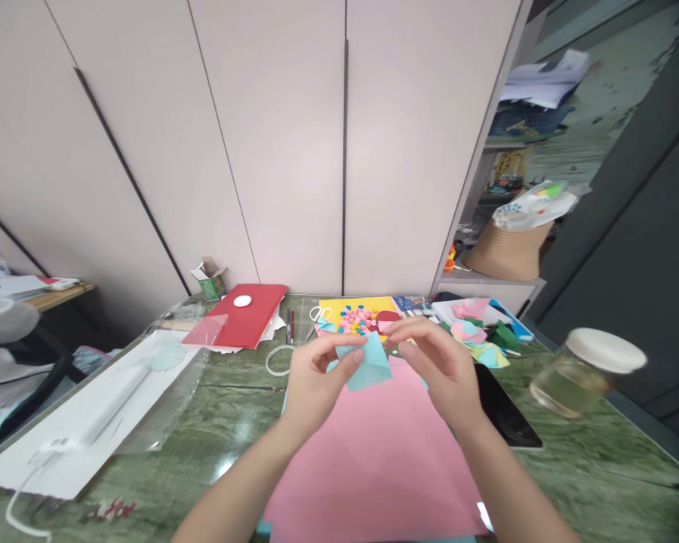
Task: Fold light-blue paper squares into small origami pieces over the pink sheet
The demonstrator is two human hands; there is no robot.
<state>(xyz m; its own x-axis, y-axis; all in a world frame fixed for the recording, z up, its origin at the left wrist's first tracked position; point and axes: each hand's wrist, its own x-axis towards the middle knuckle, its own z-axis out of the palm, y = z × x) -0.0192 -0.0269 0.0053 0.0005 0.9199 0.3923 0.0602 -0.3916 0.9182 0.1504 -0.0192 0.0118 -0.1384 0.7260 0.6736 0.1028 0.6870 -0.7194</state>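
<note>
A small light-blue paper piece [373, 368] is pinched between the thumb and fingers of my left hand [315, 385]. My right hand [446, 373] hovers just right of it, fingers curved and thumb apart, with nothing visible in its grasp. Below both hands lies a large pink paper sheet [373, 460], with light-blue edges showing from under it. Behind them, a heap of small pink, blue and yellow crumpled balls [357, 318] rests on a yellow sheet [331, 305]. White-handled scissors [320, 314] lie beside the heap, partly over paper.
At the left are a red folder [254, 313], a roll of tape [279, 360], pens [290, 326] and a white board [50, 445] with a clear plastic bag. On the right lie coloured paper scraps [490, 354], a black tablet [506, 411] and a lidded jar of liquid [580, 377].
</note>
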